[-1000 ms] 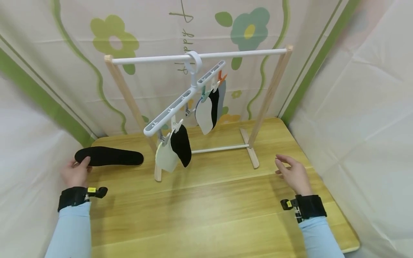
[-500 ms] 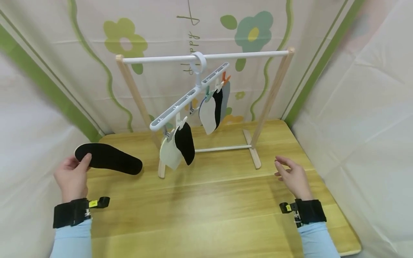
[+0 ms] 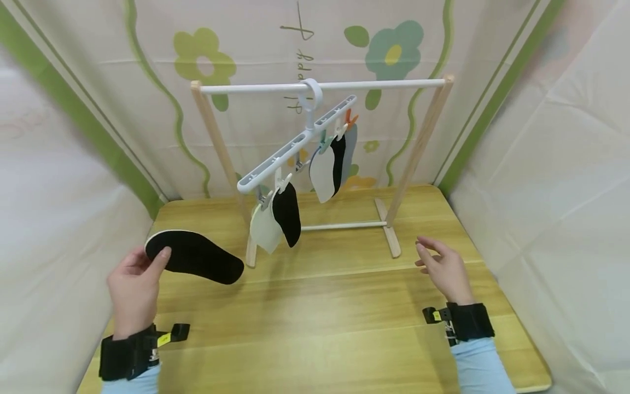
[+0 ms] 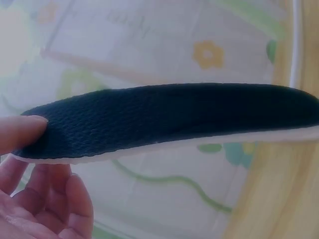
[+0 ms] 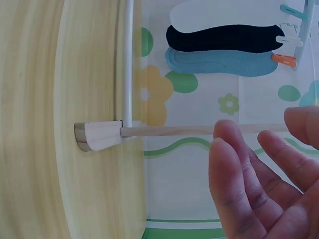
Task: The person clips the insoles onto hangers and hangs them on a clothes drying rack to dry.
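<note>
My left hand (image 3: 136,284) pinches one end of a black insole (image 3: 199,256) with a pale underside, thumb on top and fingers below. The left wrist view shows the insole (image 4: 164,112) stretching away from the thumb, above the table. My right hand (image 3: 445,270) is over the right side of the table, fingers loosely bent and holding nothing. Between the hands a white clip hanger (image 3: 280,156) hangs from a rack. Clipped to its near end are a pale insole (image 3: 266,230) and a black one; at the far end hang a white insole (image 3: 322,174), a black one and a blue-grey one (image 5: 219,62).
The wooden rack has a white top rail (image 3: 384,85) and a foot (image 3: 388,229) on the table (image 3: 315,317). An orange clip (image 3: 350,119) and a green clip (image 3: 322,142) are on the hanger. A bare grey clip (image 3: 299,163) hangs mid-bar. Flowered curtains enclose the table.
My left hand has lifted the black insole off the table and brought it right and toward me, its free end tilting down. My right hand has barely moved. The head view has shifted slightly.
</note>
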`<state>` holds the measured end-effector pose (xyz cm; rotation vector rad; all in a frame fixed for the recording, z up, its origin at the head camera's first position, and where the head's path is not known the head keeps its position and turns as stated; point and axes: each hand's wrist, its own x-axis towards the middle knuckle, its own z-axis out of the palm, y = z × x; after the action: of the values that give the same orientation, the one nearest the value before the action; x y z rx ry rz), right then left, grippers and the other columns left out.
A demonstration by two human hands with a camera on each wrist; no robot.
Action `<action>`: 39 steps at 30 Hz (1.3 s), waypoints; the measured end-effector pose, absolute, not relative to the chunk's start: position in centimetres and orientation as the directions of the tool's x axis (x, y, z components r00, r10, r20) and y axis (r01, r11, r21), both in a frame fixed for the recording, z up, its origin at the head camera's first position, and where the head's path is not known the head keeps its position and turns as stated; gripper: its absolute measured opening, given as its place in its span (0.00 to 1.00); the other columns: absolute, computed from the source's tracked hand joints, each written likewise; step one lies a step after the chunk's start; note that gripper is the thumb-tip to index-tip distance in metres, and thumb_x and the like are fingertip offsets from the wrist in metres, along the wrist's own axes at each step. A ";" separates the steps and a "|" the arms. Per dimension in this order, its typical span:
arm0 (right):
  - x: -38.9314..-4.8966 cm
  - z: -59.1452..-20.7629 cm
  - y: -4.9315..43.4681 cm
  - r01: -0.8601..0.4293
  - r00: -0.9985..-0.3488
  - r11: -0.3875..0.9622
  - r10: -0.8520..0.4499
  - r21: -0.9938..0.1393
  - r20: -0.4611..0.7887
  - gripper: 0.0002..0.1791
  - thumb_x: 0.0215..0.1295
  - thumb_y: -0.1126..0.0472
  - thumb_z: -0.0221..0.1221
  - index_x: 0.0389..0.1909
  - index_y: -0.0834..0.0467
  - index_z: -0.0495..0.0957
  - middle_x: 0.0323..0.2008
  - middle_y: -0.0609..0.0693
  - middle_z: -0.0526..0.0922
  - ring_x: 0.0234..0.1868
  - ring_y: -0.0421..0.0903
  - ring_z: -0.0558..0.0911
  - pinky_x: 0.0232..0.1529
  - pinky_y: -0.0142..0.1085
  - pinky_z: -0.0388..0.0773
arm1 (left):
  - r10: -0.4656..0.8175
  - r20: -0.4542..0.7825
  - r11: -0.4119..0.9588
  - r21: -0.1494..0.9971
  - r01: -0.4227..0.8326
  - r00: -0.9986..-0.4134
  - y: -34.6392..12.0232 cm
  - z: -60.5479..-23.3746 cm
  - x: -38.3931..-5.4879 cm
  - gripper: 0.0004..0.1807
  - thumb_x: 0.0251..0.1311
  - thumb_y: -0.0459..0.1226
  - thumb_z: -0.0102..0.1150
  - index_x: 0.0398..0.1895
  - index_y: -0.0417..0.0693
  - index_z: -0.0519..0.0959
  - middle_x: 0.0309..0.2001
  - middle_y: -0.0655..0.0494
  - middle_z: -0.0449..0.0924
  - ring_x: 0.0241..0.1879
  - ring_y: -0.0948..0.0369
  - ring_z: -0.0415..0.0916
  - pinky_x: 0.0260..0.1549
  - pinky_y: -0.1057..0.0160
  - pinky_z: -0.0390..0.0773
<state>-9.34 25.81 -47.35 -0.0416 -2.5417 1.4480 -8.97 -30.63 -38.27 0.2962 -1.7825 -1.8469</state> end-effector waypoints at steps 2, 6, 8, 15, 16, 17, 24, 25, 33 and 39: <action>-9.4 -47.2 25.6 -0.089 -0.976 0.513 0.127 -0.854 0.178 0.26 0.76 0.48 0.52 0.66 0.59 0.72 0.59 0.60 0.78 0.36 0.49 0.86 0.33 0.32 0.83 | -0.496 0.225 0.054 0.972 0.228 -0.839 -30.0 -38.1 -8.4 0.16 0.52 0.28 0.73 0.44 0.31 0.83 0.35 0.51 0.84 0.31 0.60 0.76 0.33 0.75 0.79; -9.5 -46.9 25.3 -0.098 -0.976 0.509 0.119 -0.855 0.182 0.26 0.76 0.48 0.52 0.66 0.59 0.72 0.60 0.59 0.78 0.36 0.48 0.86 0.33 0.32 0.83 | -0.430 0.253 0.085 0.967 0.240 -0.867 -28.9 -37.8 -7.5 0.15 0.53 0.27 0.72 0.44 0.29 0.82 0.35 0.50 0.84 0.30 0.60 0.77 0.32 0.74 0.79; -9.5 -46.8 25.2 -0.101 -0.976 0.507 0.116 -0.856 0.184 0.26 0.76 0.49 0.52 0.66 0.60 0.72 0.60 0.59 0.78 0.37 0.49 0.86 0.33 0.32 0.83 | -0.393 0.272 0.114 0.962 0.247 -0.878 -28.3 -37.6 -6.9 0.15 0.53 0.26 0.71 0.44 0.28 0.82 0.34 0.50 0.84 0.29 0.61 0.78 0.30 0.73 0.78; -9.4 -46.3 24.8 -0.113 -0.976 0.495 0.106 -0.861 0.189 0.26 0.76 0.49 0.52 0.66 0.60 0.72 0.60 0.59 0.78 0.37 0.48 0.86 0.33 0.33 0.83 | -0.256 0.336 0.246 0.929 0.275 -0.906 -25.5 -37.0 -5.1 0.11 0.55 0.25 0.69 0.42 0.31 0.83 0.34 0.49 0.84 0.30 0.61 0.80 0.30 0.73 0.79; -9.4 -46.2 24.8 -0.116 -0.976 0.494 0.103 -0.862 0.190 0.26 0.76 0.49 0.52 0.66 0.60 0.72 0.59 0.59 0.78 0.37 0.47 0.86 0.33 0.33 0.83 | -0.234 0.351 0.259 0.921 0.290 -0.907 -25.0 -37.0 -5.0 0.11 0.55 0.25 0.69 0.42 0.31 0.83 0.34 0.49 0.84 0.31 0.60 0.80 0.31 0.73 0.79; -9.4 -46.1 24.7 -0.120 -0.976 0.492 0.102 -0.863 0.194 0.25 0.76 0.49 0.52 0.66 0.60 0.72 0.59 0.59 0.78 0.37 0.46 0.86 0.33 0.34 0.83 | -0.213 0.369 0.271 0.912 0.308 -0.905 -24.6 -36.9 -4.9 0.11 0.55 0.24 0.69 0.42 0.31 0.83 0.34 0.49 0.84 0.32 0.60 0.80 0.32 0.73 0.79; -9.6 -45.4 24.1 -0.171 -0.971 0.470 0.067 -0.866 0.228 0.24 0.76 0.51 0.53 0.65 0.60 0.73 0.59 0.60 0.78 0.37 0.47 0.85 0.34 0.34 0.83 | -0.087 0.476 0.305 0.849 0.432 -0.875 -21.8 -36.5 -5.3 0.11 0.55 0.23 0.68 0.42 0.34 0.84 0.37 0.49 0.84 0.36 0.60 0.80 0.36 0.71 0.79; -9.6 -45.2 23.9 -0.177 -0.971 0.469 0.062 -0.865 0.232 0.24 0.76 0.51 0.53 0.65 0.60 0.73 0.59 0.60 0.78 0.37 0.49 0.85 0.34 0.34 0.83 | -0.073 0.485 0.302 0.844 0.444 -0.872 -21.5 -36.5 -5.4 0.11 0.55 0.23 0.68 0.42 0.35 0.84 0.37 0.50 0.84 0.36 0.60 0.80 0.37 0.71 0.79; -10.0 -44.4 23.2 -0.199 -0.968 0.486 0.038 -0.851 0.248 0.23 0.76 0.52 0.54 0.65 0.58 0.73 0.57 0.60 0.79 0.37 0.52 0.86 0.33 0.34 0.83 | -0.025 0.479 0.271 0.848 0.456 -0.877 -19.1 -36.7 -6.2 0.12 0.56 0.25 0.69 0.44 0.39 0.85 0.39 0.51 0.84 0.38 0.60 0.81 0.40 0.70 0.80; -10.9 -43.9 22.6 -0.208 -0.969 0.505 0.010 -0.838 0.247 0.23 0.76 0.49 0.53 0.64 0.58 0.75 0.55 0.59 0.81 0.35 0.44 0.85 0.34 0.38 0.84 | 0.003 0.482 0.230 0.853 0.469 -0.876 -17.4 -36.9 -6.9 0.13 0.56 0.25 0.68 0.45 0.41 0.85 0.40 0.49 0.85 0.39 0.61 0.80 0.41 0.70 0.79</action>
<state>-10.88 22.60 -43.87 0.1691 -2.5277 1.4516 -6.88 -17.39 -36.90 -0.4359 -2.1304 -1.6849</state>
